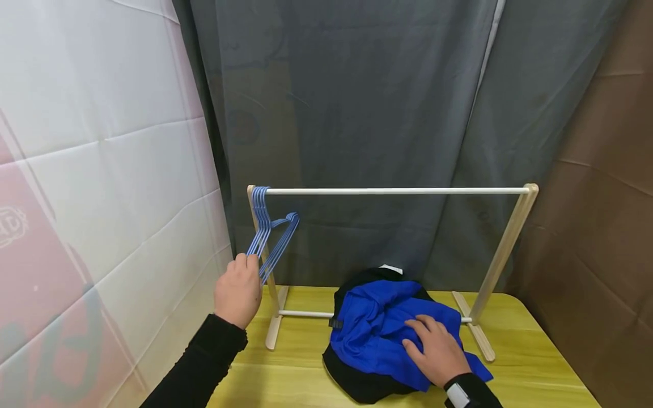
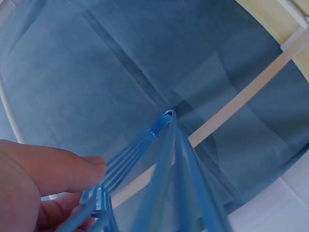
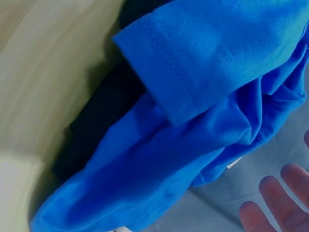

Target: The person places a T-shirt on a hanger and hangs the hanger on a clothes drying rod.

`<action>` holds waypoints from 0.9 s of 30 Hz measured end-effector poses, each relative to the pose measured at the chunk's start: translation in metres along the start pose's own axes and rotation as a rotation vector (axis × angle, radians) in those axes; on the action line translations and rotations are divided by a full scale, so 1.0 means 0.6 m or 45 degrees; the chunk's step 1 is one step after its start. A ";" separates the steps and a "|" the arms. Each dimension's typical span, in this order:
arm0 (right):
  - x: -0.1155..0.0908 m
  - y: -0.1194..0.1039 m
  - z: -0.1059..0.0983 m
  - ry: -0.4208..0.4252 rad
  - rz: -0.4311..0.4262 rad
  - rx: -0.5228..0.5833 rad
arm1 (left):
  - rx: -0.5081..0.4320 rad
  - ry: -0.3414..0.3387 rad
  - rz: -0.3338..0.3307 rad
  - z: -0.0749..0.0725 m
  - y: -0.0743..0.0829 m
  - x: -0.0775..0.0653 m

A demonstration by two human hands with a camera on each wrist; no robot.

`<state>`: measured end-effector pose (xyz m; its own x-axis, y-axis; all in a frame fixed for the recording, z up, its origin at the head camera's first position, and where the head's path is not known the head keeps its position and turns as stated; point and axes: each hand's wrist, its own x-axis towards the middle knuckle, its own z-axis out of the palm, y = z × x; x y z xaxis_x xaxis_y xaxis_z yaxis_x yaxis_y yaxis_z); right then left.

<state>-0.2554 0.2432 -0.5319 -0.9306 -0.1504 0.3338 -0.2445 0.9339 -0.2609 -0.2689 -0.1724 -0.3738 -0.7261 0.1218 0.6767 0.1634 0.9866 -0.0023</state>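
Observation:
Several blue clothes hangers point(image 1: 262, 226) hang bunched at the left end of the rack's white rail. My left hand point(image 1: 238, 290) grips them low on their near side; in the left wrist view the thumb point(image 2: 72, 169) and a finger pinch the hanger wires point(image 2: 140, 150). A crumpled blue garment point(image 1: 377, 328) lies on top of a black garment point(image 1: 352, 385) on the table. Over the right part of the blue garment is my right hand point(image 1: 436, 348), fingers spread and relaxed. The right wrist view shows the blue cloth's stitched hem point(image 3: 178, 82) and the fingertips point(image 3: 275, 193) apart from it.
A rack with wooden side posts point(image 1: 505, 255) and a white top rail point(image 1: 398, 191) stands on the yellow wood-grain table point(image 1: 530, 351). Grey curtain point(image 1: 357, 113) hangs behind, a pale printed sheet point(image 1: 127, 170) at left, a brown one point(image 1: 602, 226) at right.

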 end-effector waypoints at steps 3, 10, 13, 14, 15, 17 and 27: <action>-0.002 0.001 0.001 -0.005 0.008 0.006 | -0.004 -0.064 -0.041 -0.004 0.001 0.001; -0.005 0.004 0.004 -0.008 0.007 0.021 | 0.013 -0.086 -0.022 -0.005 0.003 -0.002; -0.006 0.006 0.005 -0.012 0.011 0.037 | -0.015 -0.138 -0.025 -0.006 0.008 -0.006; -0.006 0.006 0.005 -0.015 0.014 0.041 | -0.047 -0.163 -0.028 -0.006 0.009 -0.007; -0.007 0.006 0.005 -0.019 0.016 0.045 | -0.091 -0.192 -0.033 -0.006 0.010 -0.008; -0.008 0.006 0.005 -0.030 0.022 0.057 | -0.202 -0.276 -0.055 -0.006 0.011 -0.010; -0.011 0.012 0.008 -0.049 0.044 0.144 | -0.622 -0.559 -0.189 -0.005 0.006 -0.008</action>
<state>-0.2522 0.2497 -0.5405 -0.9482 -0.1333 0.2885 -0.2395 0.8963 -0.3731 -0.2625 -0.1701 -0.3748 -0.9515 0.1237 0.2817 0.2494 0.8463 0.4708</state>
